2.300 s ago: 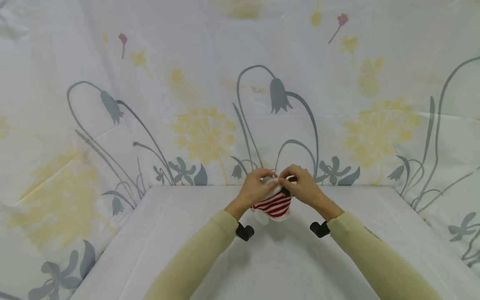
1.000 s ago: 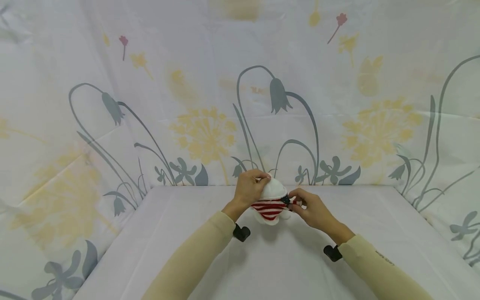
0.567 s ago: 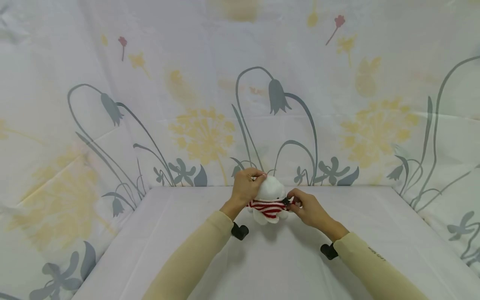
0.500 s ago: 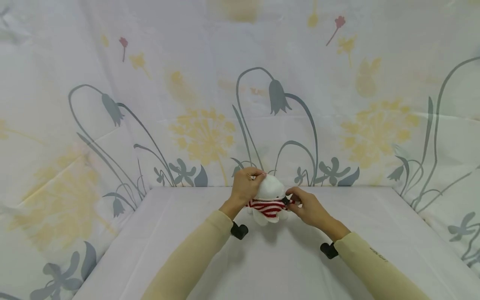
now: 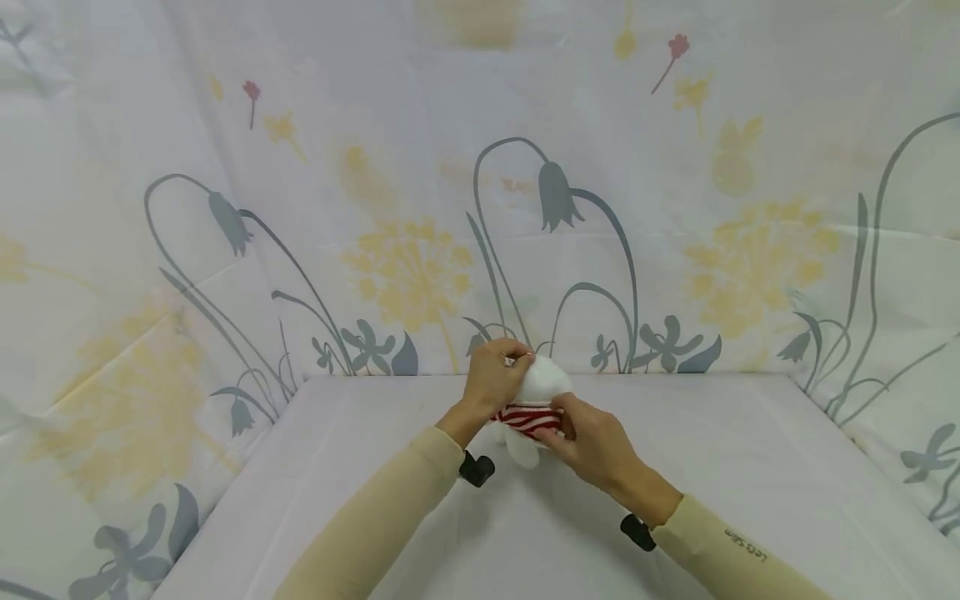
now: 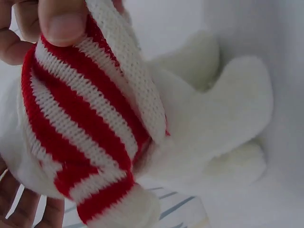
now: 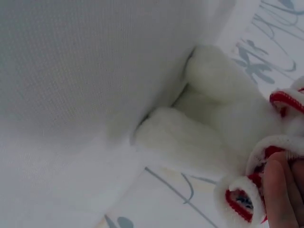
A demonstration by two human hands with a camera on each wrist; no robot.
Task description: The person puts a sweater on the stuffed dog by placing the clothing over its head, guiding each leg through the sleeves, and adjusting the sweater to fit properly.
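Note:
A white plush toy (image 5: 546, 380) sits upright on the table in a red-and-white striped knitted sweater (image 6: 80, 104). My left hand (image 5: 491, 379) holds the toy by its head from the left side; its fingers (image 6: 31, 206) show behind the head in the left wrist view. My right hand (image 5: 603, 446) pinches the sweater's lower front, thumb over the stripes near the white hem. A white paw (image 6: 137, 209) pokes out of one sleeve. In the right wrist view a rolled sleeve cuff (image 7: 227, 199) hangs open beside the fingers. The toy's face is hidden.
White cloth covers the table (image 5: 360, 475). A white curtain (image 5: 420, 150) printed with grey and yellow flowers stands right behind the toy and along both sides. A black wrist mount (image 5: 477, 468) shows at the left wrist, another (image 5: 637, 532) at the right.
My right hand has moved from the dark piece at the toy's right side down and left onto the sweater's front. My left hand stays at the head, after both hands were together at the top.

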